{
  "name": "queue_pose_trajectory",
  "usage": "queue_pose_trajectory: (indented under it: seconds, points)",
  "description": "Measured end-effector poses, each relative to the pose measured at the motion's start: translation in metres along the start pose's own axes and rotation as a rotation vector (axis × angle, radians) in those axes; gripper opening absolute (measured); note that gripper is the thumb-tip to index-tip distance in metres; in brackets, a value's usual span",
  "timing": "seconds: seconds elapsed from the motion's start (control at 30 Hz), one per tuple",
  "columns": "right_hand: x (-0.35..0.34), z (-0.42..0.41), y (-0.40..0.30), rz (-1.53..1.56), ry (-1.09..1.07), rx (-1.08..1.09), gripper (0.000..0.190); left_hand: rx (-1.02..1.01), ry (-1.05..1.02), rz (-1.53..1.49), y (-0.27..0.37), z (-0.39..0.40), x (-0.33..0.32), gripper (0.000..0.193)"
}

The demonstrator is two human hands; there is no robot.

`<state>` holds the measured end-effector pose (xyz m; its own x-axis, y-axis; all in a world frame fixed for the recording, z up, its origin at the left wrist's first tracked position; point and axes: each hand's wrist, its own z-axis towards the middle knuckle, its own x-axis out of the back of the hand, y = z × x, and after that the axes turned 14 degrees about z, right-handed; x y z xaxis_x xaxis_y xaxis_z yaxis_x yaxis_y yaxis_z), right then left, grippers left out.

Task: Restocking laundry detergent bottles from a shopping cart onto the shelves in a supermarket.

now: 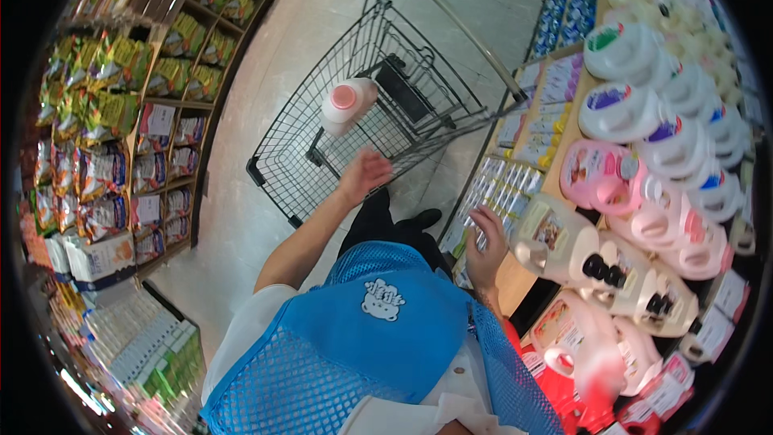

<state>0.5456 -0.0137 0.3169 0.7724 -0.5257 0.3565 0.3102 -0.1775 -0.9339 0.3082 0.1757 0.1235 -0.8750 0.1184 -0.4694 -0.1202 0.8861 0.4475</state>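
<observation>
My left hand (366, 174) reaches over the near side of a wire shopping cart (302, 151), its fingers apart and nothing in them. Just beyond it, a white bottle with a pink cap (344, 98) is at the cart basket; it looks blurred, and whether it touches the basket floor I cannot tell. To the right, my right hand (487, 241) is raised with fingers bent and apart, holding nothing, beside a cream jug with a black cap (552, 238) on the shelf display.
Large white detergent jugs (622, 112) and pink jugs (601, 175) crowd the right display, above small boxed goods (501, 184). At the left stands a shelf of bagged goods (118, 60). The cart's handle (462, 24) points toward the right display.
</observation>
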Motion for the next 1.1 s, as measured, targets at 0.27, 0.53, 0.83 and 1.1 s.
queue_pose_trajectory:
  seconds: [0.27,0.53,0.83,1.1]
  points:
    - [-0.182,0.182,0.069,-0.016,-0.656,0.167,0.035,0.144,0.431,-0.335,0.096,0.077,0.087,0.127]
    - [-0.330,0.272,0.163,-0.344,-0.854,0.132,0.071,0.199,0.320,-0.481,0.148,0.137,0.095,0.065]
    - [-0.395,0.313,0.217,-0.417,-1.111,0.099,0.065,0.243,0.217,-0.653,0.128,0.158,0.129,0.054]
    - [-0.392,0.294,0.222,-0.185,-0.974,0.283,0.043,0.210,0.070,-0.803,0.106,0.180,0.147,0.067]
